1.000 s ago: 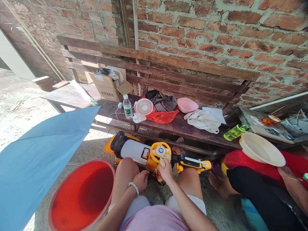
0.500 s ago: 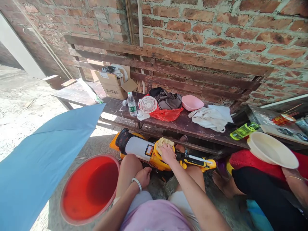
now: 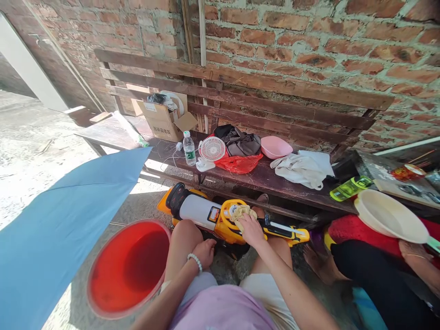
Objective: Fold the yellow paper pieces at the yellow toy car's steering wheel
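Note:
A yellow and white toy vehicle lies across in front of my knees, its black wheel end at the left. My right hand presses a crumpled pale yellow cloth on the right side of its yellow steering wheel. With its fingers curled, my left hand rests by my left knee, close to the toy's lower edge; whether it holds anything is hidden. A pearly bead bracelet circles the left wrist.
A red tub of liquid stands at the left, below a blue umbrella. The wooden bench bears a carton, bottle, fan and cloths. At the right a seated person holds a cream basin.
My right hand and the cloth have moved right across the steering wheel, baring its left part and centre. My left hand stays in place. Something green now shows beside the cream basin.

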`<state>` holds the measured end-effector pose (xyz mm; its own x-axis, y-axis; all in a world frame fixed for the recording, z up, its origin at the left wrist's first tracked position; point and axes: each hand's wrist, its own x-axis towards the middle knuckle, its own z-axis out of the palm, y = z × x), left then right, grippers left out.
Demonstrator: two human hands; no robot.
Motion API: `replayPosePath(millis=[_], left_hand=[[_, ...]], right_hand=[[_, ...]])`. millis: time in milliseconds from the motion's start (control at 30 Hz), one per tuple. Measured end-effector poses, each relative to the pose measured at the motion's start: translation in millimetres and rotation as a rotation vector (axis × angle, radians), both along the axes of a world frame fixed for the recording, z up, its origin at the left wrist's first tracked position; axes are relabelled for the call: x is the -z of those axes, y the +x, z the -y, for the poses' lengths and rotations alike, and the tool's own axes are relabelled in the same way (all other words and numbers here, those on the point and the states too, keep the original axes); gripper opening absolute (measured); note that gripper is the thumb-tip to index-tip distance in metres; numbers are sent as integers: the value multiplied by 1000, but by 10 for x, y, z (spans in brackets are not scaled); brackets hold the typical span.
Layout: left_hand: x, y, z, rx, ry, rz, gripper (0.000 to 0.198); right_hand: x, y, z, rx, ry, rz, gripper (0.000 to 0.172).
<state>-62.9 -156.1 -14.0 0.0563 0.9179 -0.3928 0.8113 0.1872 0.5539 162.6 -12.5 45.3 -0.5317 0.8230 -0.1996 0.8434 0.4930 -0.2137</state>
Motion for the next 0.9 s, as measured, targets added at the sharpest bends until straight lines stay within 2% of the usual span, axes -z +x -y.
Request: replayPosePath(millis=[133,267,400,633,800,900], left_hand=[[1,17,-4,12,3,-11,39],[-17,26,-20,13,-2,-2,38],[-36,34,-18,18,-2,-1,38],[-41,17,-26,31,-16,-29,40],[-38,58,-83,63,-41,-51,40],[-38,99,-96,65,-40,-46,41]], right_hand=[[-137,9,-194,96,9,29,45],[-254,-62,-488,205,89,-18,60],[-156,-169,-573,294,-35,-32,60],[153,-195,-65,442,-12,-16,52],[240,-189,309,438,-70,-7,56],[256,-256,475,374,-84,-16,57]])
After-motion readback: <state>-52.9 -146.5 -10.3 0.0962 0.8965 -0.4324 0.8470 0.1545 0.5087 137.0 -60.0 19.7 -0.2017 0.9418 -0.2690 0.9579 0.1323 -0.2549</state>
